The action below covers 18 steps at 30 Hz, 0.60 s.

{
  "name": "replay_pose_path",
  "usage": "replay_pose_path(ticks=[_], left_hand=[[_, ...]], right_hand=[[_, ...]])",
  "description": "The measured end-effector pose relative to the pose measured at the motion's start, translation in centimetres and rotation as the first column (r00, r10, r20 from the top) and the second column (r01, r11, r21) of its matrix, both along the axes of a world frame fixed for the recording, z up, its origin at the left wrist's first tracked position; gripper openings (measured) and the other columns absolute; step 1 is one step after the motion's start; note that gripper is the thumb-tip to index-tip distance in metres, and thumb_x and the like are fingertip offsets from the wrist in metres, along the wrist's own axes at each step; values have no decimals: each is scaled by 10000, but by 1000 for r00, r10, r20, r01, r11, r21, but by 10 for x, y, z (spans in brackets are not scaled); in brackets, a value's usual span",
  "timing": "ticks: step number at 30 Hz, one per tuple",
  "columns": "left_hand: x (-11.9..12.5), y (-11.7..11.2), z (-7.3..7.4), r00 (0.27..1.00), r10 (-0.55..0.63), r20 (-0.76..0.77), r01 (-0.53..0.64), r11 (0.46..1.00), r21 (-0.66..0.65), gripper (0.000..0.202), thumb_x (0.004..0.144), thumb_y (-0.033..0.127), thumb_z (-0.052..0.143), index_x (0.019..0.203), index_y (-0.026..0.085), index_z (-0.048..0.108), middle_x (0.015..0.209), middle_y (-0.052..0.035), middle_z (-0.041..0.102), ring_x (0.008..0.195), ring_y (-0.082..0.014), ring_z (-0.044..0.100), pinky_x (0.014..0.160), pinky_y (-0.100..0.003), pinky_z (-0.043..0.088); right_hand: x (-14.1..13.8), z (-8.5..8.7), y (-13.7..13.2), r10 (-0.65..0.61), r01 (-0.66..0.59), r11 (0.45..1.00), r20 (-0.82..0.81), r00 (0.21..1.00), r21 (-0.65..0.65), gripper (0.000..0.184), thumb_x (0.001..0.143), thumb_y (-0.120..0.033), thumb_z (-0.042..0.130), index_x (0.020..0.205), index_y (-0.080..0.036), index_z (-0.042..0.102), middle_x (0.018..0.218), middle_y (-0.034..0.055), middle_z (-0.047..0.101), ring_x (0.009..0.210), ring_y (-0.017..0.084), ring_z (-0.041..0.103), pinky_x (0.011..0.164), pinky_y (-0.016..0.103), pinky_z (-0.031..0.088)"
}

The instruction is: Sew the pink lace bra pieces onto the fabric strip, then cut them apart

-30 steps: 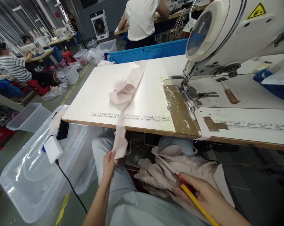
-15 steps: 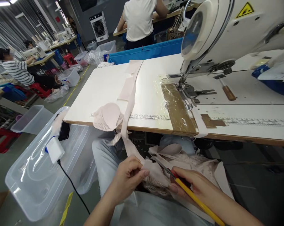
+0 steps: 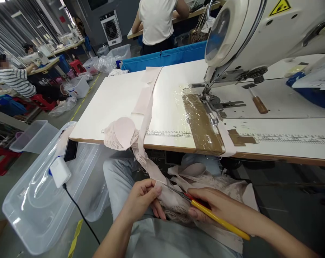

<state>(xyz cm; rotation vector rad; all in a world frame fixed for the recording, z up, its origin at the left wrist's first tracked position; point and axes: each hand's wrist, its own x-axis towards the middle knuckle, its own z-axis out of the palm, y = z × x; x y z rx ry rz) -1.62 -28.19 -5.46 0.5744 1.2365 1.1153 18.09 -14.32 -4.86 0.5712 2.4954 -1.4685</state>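
Note:
My left hand (image 3: pixel 145 199) pinches the edge of a pale pink fabric strip (image 3: pixel 154 172) above my lap. The strip runs up over the table edge and lies along the white tabletop. In my right hand (image 3: pixel 208 206) is a pair of scissors (image 3: pixel 213 216) with yellow and red handles. Their metal blades point left, against the fabric beside my left fingertips; whether the blades are apart I cannot tell. Pink lace fabric (image 3: pixel 218 182) is bunched across my lap, partly under my right hand. A pink cup piece with lace (image 3: pixel 124 132) lies at the table's front edge.
A sewing machine (image 3: pixel 238 39) stands on the right of the white table (image 3: pixel 98 104). Near it lies a wooden-handled screwdriver (image 3: pixel 259 104). To the left, a clear plastic bin (image 3: pixel 25 211) carries a white charger (image 3: pixel 60 172) and a phone (image 3: pixel 70 149). Co-workers sit farther back.
The scissors have moved left, their tips now at my left fingertips on the strip. My left hand has shifted slightly left, its lower fingers more extended. The view has shifted slightly.

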Motion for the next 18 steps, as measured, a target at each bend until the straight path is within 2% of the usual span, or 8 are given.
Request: replay_pose_path(ticks=[5,13,18], left_hand=[[-2,2,-7,996,29,80,-28,1000,-12,423,778,543,705,780,135,595,508,-29,660,418,-146,641,380,-163,423],[-3,1,-13,996,42,82,-42,999,-7,389,777,502,722,759,124,632,531,-40,677,456,-160,668,399,-167,438],[-6,0,-14,995,32,95,-33,999,14,372,796,481,709,774,112,668,548,-55,690,464,-160,672,405,-169,443]], right_hand=[[-2,1,0,34,-34,999,26,999,2,463,884,-565,517,664,-218,305,615,-58,293,562,122,334,515,245,232],[1,-8,-5,-19,9,987,63,998,162,467,880,-534,545,648,-228,279,611,-36,372,584,160,401,536,272,222],[2,-12,-10,-44,27,979,82,996,200,495,887,-559,521,628,-234,251,594,-37,359,545,152,376,514,275,219]])
